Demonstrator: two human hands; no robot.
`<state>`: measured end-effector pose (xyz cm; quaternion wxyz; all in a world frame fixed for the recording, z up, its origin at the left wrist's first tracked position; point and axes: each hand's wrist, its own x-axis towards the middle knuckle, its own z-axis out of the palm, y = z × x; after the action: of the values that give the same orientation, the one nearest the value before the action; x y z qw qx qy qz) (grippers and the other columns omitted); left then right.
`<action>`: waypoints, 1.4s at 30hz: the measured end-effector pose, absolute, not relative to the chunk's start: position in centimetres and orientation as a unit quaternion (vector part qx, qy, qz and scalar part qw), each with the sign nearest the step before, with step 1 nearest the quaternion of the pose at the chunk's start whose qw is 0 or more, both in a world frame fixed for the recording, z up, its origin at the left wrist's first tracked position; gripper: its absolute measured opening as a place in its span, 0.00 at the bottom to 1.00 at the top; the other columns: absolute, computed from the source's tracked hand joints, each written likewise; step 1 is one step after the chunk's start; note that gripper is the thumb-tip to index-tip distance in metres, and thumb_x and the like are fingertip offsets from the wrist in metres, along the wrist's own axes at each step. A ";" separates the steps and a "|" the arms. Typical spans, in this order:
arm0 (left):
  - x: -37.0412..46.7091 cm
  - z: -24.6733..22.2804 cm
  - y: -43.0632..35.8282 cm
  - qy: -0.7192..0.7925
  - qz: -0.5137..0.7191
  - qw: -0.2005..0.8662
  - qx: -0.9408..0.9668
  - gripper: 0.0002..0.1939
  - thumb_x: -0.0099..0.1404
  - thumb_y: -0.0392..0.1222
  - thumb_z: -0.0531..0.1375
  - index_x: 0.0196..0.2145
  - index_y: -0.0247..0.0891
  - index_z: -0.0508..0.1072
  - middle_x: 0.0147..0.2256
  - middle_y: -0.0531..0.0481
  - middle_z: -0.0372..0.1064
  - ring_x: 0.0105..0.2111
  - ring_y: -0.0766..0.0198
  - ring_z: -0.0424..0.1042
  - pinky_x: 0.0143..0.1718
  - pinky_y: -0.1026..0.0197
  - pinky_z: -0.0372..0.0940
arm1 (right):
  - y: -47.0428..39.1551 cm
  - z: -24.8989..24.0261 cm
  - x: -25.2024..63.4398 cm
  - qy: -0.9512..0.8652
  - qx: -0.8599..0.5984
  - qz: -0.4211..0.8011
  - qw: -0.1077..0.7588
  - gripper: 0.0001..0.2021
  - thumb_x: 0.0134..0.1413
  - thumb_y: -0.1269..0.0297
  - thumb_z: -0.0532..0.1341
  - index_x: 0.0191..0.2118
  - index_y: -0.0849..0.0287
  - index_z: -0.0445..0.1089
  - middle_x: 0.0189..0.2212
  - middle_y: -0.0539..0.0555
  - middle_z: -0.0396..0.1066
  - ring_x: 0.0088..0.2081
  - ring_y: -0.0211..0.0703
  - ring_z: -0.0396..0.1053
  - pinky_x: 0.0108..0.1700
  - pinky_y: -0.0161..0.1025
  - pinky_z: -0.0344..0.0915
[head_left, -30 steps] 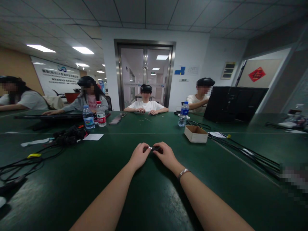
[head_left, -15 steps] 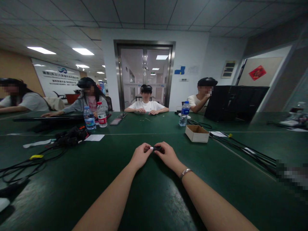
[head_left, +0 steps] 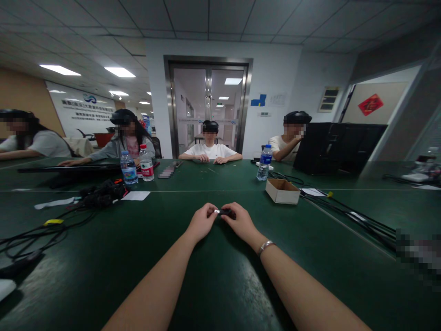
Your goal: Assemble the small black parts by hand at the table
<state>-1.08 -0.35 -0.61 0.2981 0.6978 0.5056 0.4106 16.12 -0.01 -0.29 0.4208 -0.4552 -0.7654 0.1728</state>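
Note:
A small black stick-shaped thing with a shiny silver end (head_left: pixel 224 212) spans the gap between my two hands, just above or on the green table (head_left: pixel 213 262); its exact kind is too small to make out. My left hand (head_left: pixel 202 222) pinches the silver end between thumb and fingers. Around the black end, the thumb and fingers of my right hand (head_left: pixel 240 221) are closed, hiding part of it. A silver bracelet circles my right wrist.
An open cardboard box (head_left: pixel 282 192) stands right of my hands, with a water bottle (head_left: pixel 264 163) behind it. Cables (head_left: pixel 347 212) run along the right. Tangled black gear (head_left: pixel 99 195) and two bottles (head_left: pixel 138 166) are at left. Several people in headsets sit across the table.
My hands keep nearly the same place and grip. A little more of the silver end shows between my fingers. The view has shifted very slightly.

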 end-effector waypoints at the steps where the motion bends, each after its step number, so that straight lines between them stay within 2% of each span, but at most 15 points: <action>1: -1.1 -0.5 -0.4 0.521 0.401 0.284 0.698 0.12 0.64 0.48 0.52 0.36 0.40 0.71 0.34 0.50 0.72 0.35 0.62 0.70 0.37 0.62 0.62 | 0.0 -0.3 16.1 -0.769 -0.451 0.172 0.420 0.09 0.49 0.70 0.63 0.38 0.58 0.71 0.35 0.51 0.68 0.35 0.38 0.66 0.39 0.38 0.65; 6: -0.9 0.1 -0.8 0.563 0.363 0.221 0.709 0.24 0.66 0.57 0.44 0.27 0.38 0.70 0.28 0.49 0.70 0.28 0.61 0.67 0.30 0.62 0.56 | -0.2 -0.2 16.1 -0.783 -0.428 0.163 0.420 0.09 0.48 0.72 0.62 0.38 0.57 0.71 0.35 0.51 0.67 0.35 0.38 0.66 0.38 0.37 0.64; 12: -0.8 0.0 -0.7 0.583 0.363 0.213 0.695 0.31 0.66 0.61 0.41 0.21 0.38 0.69 0.24 0.47 0.69 0.27 0.59 0.68 0.31 0.60 0.56 | -0.2 -0.4 15.9 -0.790 -0.414 0.171 0.418 0.10 0.47 0.72 0.62 0.39 0.58 0.69 0.35 0.51 0.69 0.35 0.39 0.66 0.38 0.38 0.64; 15: -0.9 -0.2 -0.6 0.574 0.387 0.234 0.682 0.27 0.66 0.59 0.42 0.26 0.39 0.70 0.27 0.48 0.70 0.28 0.59 0.69 0.32 0.60 0.58 | 0.0 -0.6 15.9 -0.780 -0.426 0.179 0.422 0.10 0.46 0.72 0.61 0.38 0.58 0.69 0.34 0.51 0.70 0.35 0.39 0.66 0.38 0.38 0.64; 18: -1.0 -0.5 -0.4 0.520 0.450 0.277 0.671 0.14 0.64 0.50 0.52 0.41 0.40 0.69 0.37 0.47 0.72 0.35 0.61 0.70 0.37 0.61 0.62 | 0.1 -0.7 16.0 -0.766 -0.439 0.182 0.432 0.09 0.46 0.71 0.61 0.37 0.58 0.69 0.34 0.50 0.70 0.34 0.38 0.66 0.37 0.37 0.63; 19: -1.1 -0.6 -0.3 0.500 0.462 0.293 0.671 0.14 0.62 0.46 0.55 0.44 0.40 0.69 0.40 0.47 0.71 0.37 0.62 0.71 0.39 0.61 0.63 | 0.2 -0.7 16.0 -0.763 -0.442 0.182 0.434 0.09 0.46 0.71 0.61 0.37 0.58 0.69 0.34 0.50 0.70 0.34 0.38 0.66 0.37 0.37 0.63; 21: -1.2 -0.7 -0.1 0.473 0.467 0.310 0.680 0.13 0.60 0.41 0.57 0.43 0.40 0.70 0.42 0.47 0.71 0.39 0.62 0.70 0.42 0.61 0.63 | 0.1 -0.6 16.0 -0.762 -0.444 0.183 0.435 0.09 0.45 0.71 0.61 0.37 0.58 0.69 0.33 0.50 0.70 0.33 0.38 0.66 0.37 0.37 0.63; 23: -1.2 -0.8 0.0 0.463 0.458 0.310 0.693 0.10 0.60 0.41 0.56 0.39 0.40 0.72 0.40 0.49 0.72 0.39 0.62 0.70 0.42 0.61 0.63 | 0.1 -0.6 16.0 -0.762 -0.444 0.183 0.433 0.09 0.45 0.71 0.62 0.37 0.58 0.69 0.33 0.50 0.70 0.33 0.38 0.66 0.36 0.37 0.63; 25: -1.3 -0.8 0.0 0.474 0.446 0.299 0.698 0.10 0.62 0.45 0.54 0.36 0.40 0.72 0.36 0.50 0.72 0.37 0.62 0.70 0.40 0.61 0.62 | 0.1 -0.6 16.0 -0.764 -0.444 0.184 0.431 0.09 0.45 0.72 0.62 0.37 0.58 0.69 0.33 0.51 0.70 0.33 0.38 0.66 0.36 0.37 0.63; 29: -1.2 -0.3 -0.5 0.532 0.406 0.255 0.698 0.20 0.64 0.56 0.49 0.30 0.38 0.71 0.28 0.51 0.69 0.29 0.63 0.67 0.30 0.62 0.58 | 0.1 -0.6 15.9 -0.771 -0.433 0.181 0.430 0.10 0.46 0.72 0.62 0.38 0.58 0.69 0.34 0.51 0.70 0.34 0.38 0.66 0.37 0.37 0.64; 35: -1.0 0.4 -1.2 0.569 0.374 0.226 0.697 0.27 0.65 0.61 0.44 0.24 0.39 0.68 0.24 0.51 0.66 0.25 0.62 0.64 0.26 0.62 0.52 | -0.2 -0.6 15.7 -0.788 -0.405 0.167 0.433 0.10 0.47 0.72 0.61 0.38 0.57 0.68 0.35 0.52 0.69 0.35 0.39 0.67 0.38 0.38 0.65; 39: -1.0 0.2 -1.1 0.559 0.386 0.229 0.697 0.26 0.65 0.61 0.44 0.27 0.39 0.70 0.26 0.51 0.68 0.26 0.62 0.66 0.28 0.62 0.55 | 0.0 -0.7 15.7 -0.787 -0.401 0.165 0.439 0.10 0.47 0.72 0.61 0.38 0.57 0.69 0.35 0.52 0.70 0.37 0.40 0.67 0.39 0.38 0.65; 42: -1.1 -0.2 -0.7 0.506 0.439 0.272 0.691 0.17 0.65 0.54 0.50 0.40 0.41 0.71 0.35 0.49 0.71 0.34 0.62 0.69 0.35 0.62 0.61 | 0.2 -0.9 15.9 -0.769 -0.418 0.173 0.452 0.10 0.46 0.72 0.61 0.38 0.57 0.69 0.35 0.51 0.70 0.36 0.39 0.67 0.38 0.38 0.65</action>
<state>-1.12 -0.69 -0.17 0.2725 0.6910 0.5056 0.4390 15.85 0.23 -0.86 0.4519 -0.4185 -0.7685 0.1732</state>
